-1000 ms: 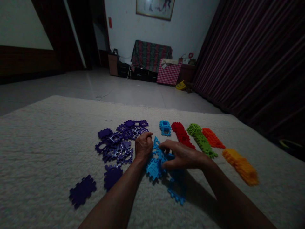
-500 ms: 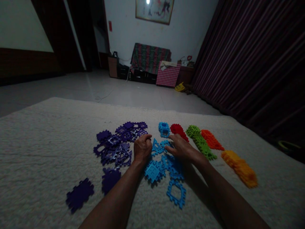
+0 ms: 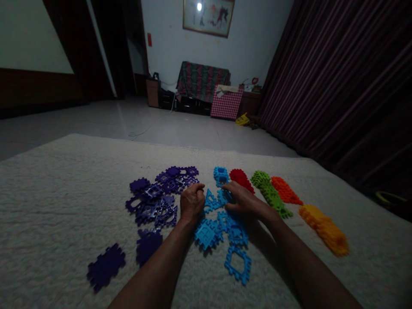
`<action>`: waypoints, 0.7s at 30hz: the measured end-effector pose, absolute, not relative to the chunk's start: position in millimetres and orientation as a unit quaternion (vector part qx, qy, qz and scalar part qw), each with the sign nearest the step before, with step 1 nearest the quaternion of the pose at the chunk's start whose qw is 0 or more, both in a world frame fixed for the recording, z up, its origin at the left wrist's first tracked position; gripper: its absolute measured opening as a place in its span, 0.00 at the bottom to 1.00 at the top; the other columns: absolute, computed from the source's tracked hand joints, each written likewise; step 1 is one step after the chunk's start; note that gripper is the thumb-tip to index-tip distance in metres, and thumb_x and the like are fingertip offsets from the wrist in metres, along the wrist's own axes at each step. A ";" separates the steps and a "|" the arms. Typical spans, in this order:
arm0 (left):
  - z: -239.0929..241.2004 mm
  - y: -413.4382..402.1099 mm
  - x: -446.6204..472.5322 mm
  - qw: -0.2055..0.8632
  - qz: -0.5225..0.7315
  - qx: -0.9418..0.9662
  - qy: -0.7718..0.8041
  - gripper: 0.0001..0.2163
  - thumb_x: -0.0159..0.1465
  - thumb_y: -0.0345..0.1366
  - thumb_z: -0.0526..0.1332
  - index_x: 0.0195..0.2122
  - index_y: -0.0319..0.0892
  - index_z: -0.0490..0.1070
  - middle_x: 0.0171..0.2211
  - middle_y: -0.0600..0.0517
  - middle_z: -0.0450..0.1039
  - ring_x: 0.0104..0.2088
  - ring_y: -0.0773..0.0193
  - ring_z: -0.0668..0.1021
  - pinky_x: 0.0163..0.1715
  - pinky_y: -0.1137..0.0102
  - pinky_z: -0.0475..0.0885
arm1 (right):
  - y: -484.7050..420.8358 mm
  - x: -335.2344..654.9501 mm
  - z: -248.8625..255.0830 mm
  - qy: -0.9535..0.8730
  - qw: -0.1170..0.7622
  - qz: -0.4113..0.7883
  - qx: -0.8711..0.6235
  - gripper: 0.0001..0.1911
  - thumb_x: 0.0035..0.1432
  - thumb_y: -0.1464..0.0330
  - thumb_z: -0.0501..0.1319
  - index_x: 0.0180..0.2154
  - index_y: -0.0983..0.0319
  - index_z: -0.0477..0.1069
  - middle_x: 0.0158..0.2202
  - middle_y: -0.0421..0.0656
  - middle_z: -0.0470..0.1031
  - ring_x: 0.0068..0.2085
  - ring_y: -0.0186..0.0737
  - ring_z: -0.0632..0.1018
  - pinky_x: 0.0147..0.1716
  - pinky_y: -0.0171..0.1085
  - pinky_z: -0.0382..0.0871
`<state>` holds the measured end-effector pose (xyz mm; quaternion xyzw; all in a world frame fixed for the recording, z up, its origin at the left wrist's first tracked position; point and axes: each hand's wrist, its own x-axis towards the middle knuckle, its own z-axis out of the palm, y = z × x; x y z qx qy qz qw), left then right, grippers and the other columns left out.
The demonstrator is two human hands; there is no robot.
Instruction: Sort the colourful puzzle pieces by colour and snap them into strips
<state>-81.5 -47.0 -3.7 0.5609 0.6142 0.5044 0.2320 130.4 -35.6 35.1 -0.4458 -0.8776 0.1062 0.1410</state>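
Presently, left of the blue pieces on a pale covering, the left hand curls inward; its grip cannot be told. The right hand arches over their far right side, thumb and fingers apart. Purple pieces spread left of them, the red row right.

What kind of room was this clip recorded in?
Probably a living room in a home: a framed picture hangs on the wall, a long curtain covers the right side, and a patterned cloth drapes something on a low cabinet.
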 end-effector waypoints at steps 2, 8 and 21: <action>-3.7 -47.1 -81.8 0.231 0.506 0.562 0.613 0.17 0.57 0.26 0.54 0.38 0.41 0.82 0.39 0.48 0.83 0.41 0.58 0.83 0.49 0.64 0.76 | -35.5 126.4 38.8 -0.871 0.175 0.066 -0.454 0.28 0.55 0.68 0.64 0.57 0.61 0.67 0.53 0.51 0.70 0.53 0.48 0.73 0.52 0.45 0.69; -5.7 -46.5 -81.8 0.234 0.500 0.567 0.611 0.17 0.57 0.27 0.54 0.39 0.41 0.82 0.38 0.48 0.83 0.40 0.58 0.83 0.48 0.64 0.76 | -25.3 103.0 35.2 -0.828 0.229 -0.071 -0.506 0.27 0.56 0.66 0.64 0.57 0.67 0.66 0.52 0.56 0.70 0.53 0.55 0.70 0.53 0.49 0.66; -4.8 -47.6 -82.1 0.234 0.509 0.565 0.606 0.17 0.56 0.27 0.54 0.39 0.39 0.82 0.38 0.46 0.83 0.41 0.57 0.83 0.49 0.63 0.76 | -25.1 98.1 30.3 -0.800 0.192 -0.121 -0.555 0.23 0.57 0.68 0.62 0.54 0.64 0.67 0.53 0.54 0.71 0.51 0.54 0.69 0.52 0.48 0.59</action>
